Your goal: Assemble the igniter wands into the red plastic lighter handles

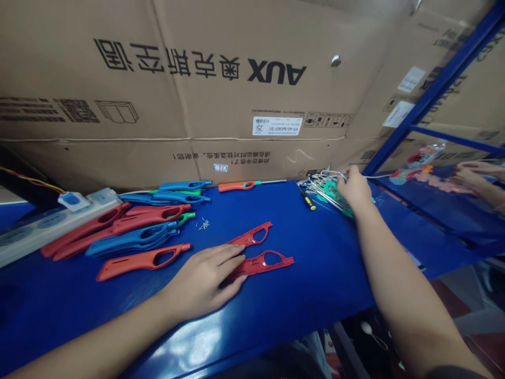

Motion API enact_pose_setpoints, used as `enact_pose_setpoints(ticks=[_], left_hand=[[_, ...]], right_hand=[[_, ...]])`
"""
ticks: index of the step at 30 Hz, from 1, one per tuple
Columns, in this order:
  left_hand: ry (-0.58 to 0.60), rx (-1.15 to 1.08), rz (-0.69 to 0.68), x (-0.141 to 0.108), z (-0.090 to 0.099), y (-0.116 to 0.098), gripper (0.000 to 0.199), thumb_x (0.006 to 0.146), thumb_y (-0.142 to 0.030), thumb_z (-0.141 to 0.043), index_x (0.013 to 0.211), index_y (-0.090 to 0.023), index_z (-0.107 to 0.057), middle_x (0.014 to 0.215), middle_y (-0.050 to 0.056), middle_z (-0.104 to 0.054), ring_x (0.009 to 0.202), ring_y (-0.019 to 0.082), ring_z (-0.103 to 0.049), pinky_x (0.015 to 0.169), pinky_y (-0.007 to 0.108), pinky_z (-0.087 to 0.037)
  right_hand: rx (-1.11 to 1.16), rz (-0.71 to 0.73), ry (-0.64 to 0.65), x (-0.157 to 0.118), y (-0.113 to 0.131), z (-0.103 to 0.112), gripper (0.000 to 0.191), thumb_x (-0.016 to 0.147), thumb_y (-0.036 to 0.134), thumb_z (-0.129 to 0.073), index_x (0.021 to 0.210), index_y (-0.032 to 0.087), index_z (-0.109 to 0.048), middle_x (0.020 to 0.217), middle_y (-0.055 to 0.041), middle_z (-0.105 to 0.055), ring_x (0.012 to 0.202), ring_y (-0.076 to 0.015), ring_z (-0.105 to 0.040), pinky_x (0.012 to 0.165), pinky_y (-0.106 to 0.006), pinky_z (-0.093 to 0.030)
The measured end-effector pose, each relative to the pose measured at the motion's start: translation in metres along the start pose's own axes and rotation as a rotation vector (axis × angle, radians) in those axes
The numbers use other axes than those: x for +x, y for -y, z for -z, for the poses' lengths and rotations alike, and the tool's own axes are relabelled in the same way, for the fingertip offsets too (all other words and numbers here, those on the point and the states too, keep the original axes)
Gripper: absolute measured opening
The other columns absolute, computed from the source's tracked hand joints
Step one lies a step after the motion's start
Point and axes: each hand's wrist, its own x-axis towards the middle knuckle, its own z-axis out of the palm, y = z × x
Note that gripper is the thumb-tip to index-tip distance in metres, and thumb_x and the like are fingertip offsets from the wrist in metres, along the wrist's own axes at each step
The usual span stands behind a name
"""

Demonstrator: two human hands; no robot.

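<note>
My left hand (209, 276) lies over two red lighter shell halves on the blue table. Its thumb and fingers close on the lower shell half (272, 261), and other fingertips touch the upper shell half (254, 237). Off to the right, my right hand (355, 189) reaches into a pile of thin metal rods and green parts (325, 189). The right fingers are curled at a silver rod; what they grip is partly hidden. Beside the pile lies a yellow-and-black screwdriver (309, 201).
Red and blue lighter shells (134, 237) are stacked at left, beside a white power strip (51, 226). Small screws (204, 225) lie loose nearby. An orange lighter (236, 186) sits along the cardboard wall (221, 121). Another person's hands (479, 179) and a bottle (418, 164) are at right.
</note>
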Motion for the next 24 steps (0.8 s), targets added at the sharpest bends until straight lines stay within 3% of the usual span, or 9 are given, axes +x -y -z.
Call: enact_pose_setpoints(ticks=[6, 13, 17, 21, 24], left_hand=[[0.031, 0.007, -0.017, 0.001, 0.002, 0.0, 0.037, 0.098, -0.027, -0.052, 0.129, -0.016, -0.066, 0.13, 0.011, -0.07, 0.115, 0.027, -0.07, 0.097, 0.044, -0.062], [0.048, -0.016, -0.001, 0.001, 0.002, 0.001, 0.032, 0.098, -0.033, -0.055, 0.121, -0.015, -0.07, 0.126, 0.012, -0.072, 0.114, 0.029, -0.071, 0.095, 0.046, -0.062], [0.056, -0.034, 0.018, 0.001, 0.0, 0.002, 0.032, 0.098, -0.033, -0.056, 0.121, -0.016, -0.07, 0.127, 0.012, -0.072, 0.115, 0.029, -0.07, 0.095, 0.046, -0.062], [0.058, -0.049, 0.027, 0.001, 0.0, 0.002, 0.032, 0.097, -0.032, -0.056, 0.121, -0.016, -0.07, 0.127, 0.012, -0.072, 0.116, 0.029, -0.07, 0.095, 0.046, -0.062], [0.055, -0.061, 0.027, 0.001, 0.001, 0.002, 0.032, 0.097, -0.03, -0.056, 0.122, -0.015, -0.07, 0.127, 0.012, -0.072, 0.115, 0.029, -0.07, 0.096, 0.045, -0.062]], right_hand=[[0.048, 0.044, -0.051, -0.007, 0.012, 0.007, 0.029, 0.093, 0.034, -0.05, 0.117, 0.02, -0.058, 0.104, -0.0157, -0.07, 0.094, -0.0323, -0.064, 0.071, -0.036, -0.044], [0.037, 0.077, 0.053, -0.002, 0.006, -0.01, 0.027, 0.09, 0.028, -0.056, 0.115, 0.018, -0.061, 0.098, -0.0157, -0.07, 0.087, -0.0309, -0.064, 0.069, -0.036, -0.045], [0.025, 0.123, 0.134, 0.002, 0.002, -0.027, 0.023, 0.088, 0.02, -0.065, 0.11, 0.013, -0.066, 0.107, -0.0164, -0.069, 0.098, -0.0273, -0.065, 0.083, -0.037, -0.051], [0.048, 0.139, 0.139, 0.006, 0.003, -0.037, 0.036, 0.097, 0.037, -0.063, 0.127, 0.016, -0.06, 0.128, -0.0107, -0.062, 0.109, -0.0226, -0.064, 0.092, -0.044, -0.056], [0.116, 0.155, 0.099, 0.006, 0.006, -0.033, 0.025, 0.094, 0.029, -0.063, 0.113, 0.012, -0.067, 0.118, -0.0154, -0.066, 0.108, -0.0275, -0.064, 0.093, -0.044, -0.053]])
